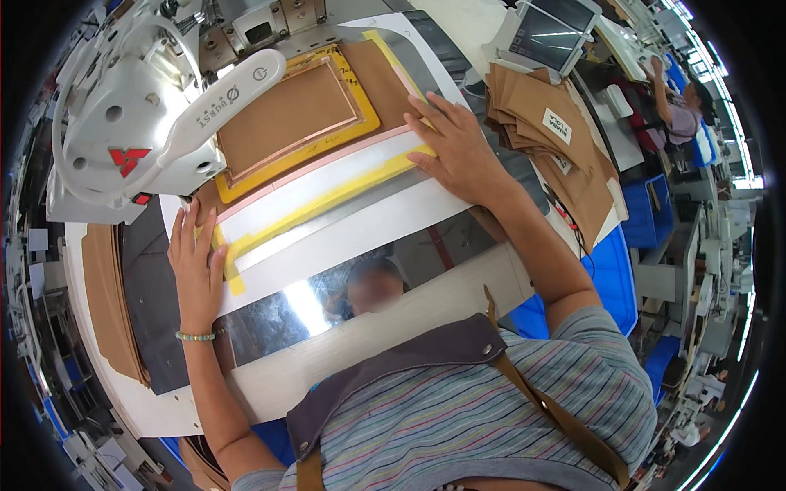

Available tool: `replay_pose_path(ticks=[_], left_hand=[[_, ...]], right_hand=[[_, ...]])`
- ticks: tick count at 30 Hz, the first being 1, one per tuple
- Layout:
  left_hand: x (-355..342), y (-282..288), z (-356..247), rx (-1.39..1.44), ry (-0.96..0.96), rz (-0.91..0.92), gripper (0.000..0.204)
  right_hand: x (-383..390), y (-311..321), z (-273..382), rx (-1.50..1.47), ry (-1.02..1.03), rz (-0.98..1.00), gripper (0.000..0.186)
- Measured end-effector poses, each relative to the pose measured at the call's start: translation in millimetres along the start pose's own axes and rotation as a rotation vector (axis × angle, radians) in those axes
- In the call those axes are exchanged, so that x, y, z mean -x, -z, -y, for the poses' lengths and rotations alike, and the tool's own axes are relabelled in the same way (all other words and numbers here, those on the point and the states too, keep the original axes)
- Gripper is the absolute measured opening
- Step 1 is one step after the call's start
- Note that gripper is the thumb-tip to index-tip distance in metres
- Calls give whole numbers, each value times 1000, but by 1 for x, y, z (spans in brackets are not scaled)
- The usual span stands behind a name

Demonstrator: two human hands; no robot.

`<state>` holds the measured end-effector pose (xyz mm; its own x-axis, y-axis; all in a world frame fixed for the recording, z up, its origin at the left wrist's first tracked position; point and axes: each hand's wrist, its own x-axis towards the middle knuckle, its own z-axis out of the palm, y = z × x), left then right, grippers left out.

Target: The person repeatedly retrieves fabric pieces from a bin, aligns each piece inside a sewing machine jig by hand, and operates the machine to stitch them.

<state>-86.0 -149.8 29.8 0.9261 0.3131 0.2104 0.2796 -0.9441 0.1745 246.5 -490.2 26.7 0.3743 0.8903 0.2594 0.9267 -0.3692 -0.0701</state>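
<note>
My left hand [195,266] lies with its fingers stretched out at the left end of a white board [319,200] edged with yellow tape [323,204]. My right hand [458,151] rests spread over the board's right end, its fingertips reaching the edge of a brown sheet [385,78]. Neither hand is closed around anything. On the brown sheet lies a yellow frame [366,123], with a thin copper-coloured inner frame [354,106] along its opening. A white sewing machine head [123,114] stands over the frame's left side and hides part of it.
Several brown pieces [524,106] are piled at the right, some with white labels. Another brown stack [110,303] lies at the left. A screen [548,33] stands at the back right. Blue bins [647,209] sit beside the table; a person [684,119] works farther right.
</note>
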Motion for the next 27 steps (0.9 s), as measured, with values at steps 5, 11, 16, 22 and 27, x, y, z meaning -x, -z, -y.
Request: replay_pose_path(ticks=[5, 11, 16, 22, 27], left_hand=[[1, 0, 0, 0, 8, -107, 57], [2, 1, 2, -17, 50, -97, 47], [4, -1, 5, -4, 66, -97, 46], [6, -3, 11, 74, 96, -95, 45], [1, -2, 7, 138, 61, -107, 45]], right_hand=[[-3, -5, -3, -31, 7, -69, 57], [-5, 4, -1, -57, 27, -27, 51], [-5, 3, -1, -43, 10, -9, 50], [-5, 2, 0, -52, 14, -14, 51], [3, 3, -4, -29, 11, -42, 51]])
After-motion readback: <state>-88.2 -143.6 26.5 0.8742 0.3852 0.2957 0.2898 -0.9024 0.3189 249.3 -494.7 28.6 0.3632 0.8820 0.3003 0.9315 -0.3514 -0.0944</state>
